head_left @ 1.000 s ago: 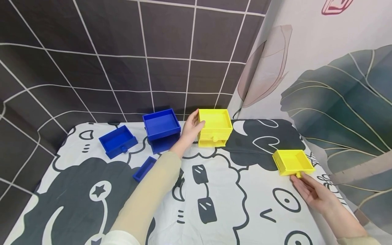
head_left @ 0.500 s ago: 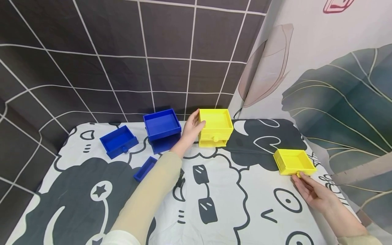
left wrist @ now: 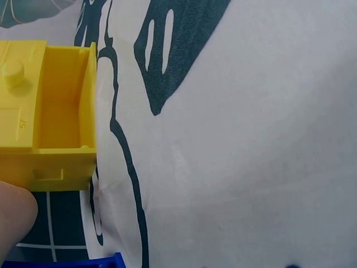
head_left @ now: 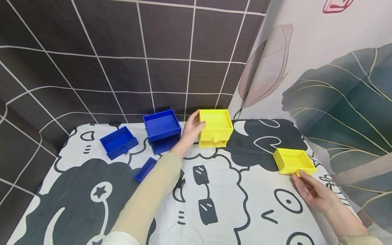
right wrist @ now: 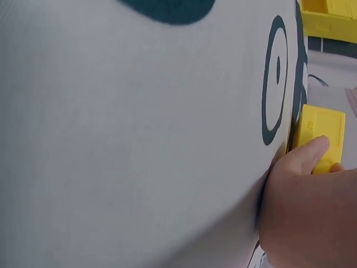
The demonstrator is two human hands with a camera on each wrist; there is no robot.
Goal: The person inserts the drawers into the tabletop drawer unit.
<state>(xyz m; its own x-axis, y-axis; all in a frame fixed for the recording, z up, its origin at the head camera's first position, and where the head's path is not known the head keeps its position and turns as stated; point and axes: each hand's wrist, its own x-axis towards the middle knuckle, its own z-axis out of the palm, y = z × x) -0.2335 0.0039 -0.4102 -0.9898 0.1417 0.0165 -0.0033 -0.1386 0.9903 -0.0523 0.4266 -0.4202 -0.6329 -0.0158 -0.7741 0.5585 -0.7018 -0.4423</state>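
Note:
In the head view my left hand holds the left side of a small yellow drawer cabinet, its thumb over the left edge. This cabinet has a knobbed upper drawer in place and an open lower slot. The left wrist view shows the cabinet with part of the hand against its side. To the right, my right hand pinches the front knob of a loose yellow drawer. In the right wrist view that hand has its thumb at the front of the drawer.
A blue cabinet with an open lower slot stands left of the yellow one. A loose blue drawer lies farther left. Nearer, a small blue piece is partly hidden by my left sleeve. A dark gridded cloth hangs behind the table.
The yellow drawer in my right hand has shifted very slightly right and up in the head view. My left hand and the yellow cabinet hold their place.

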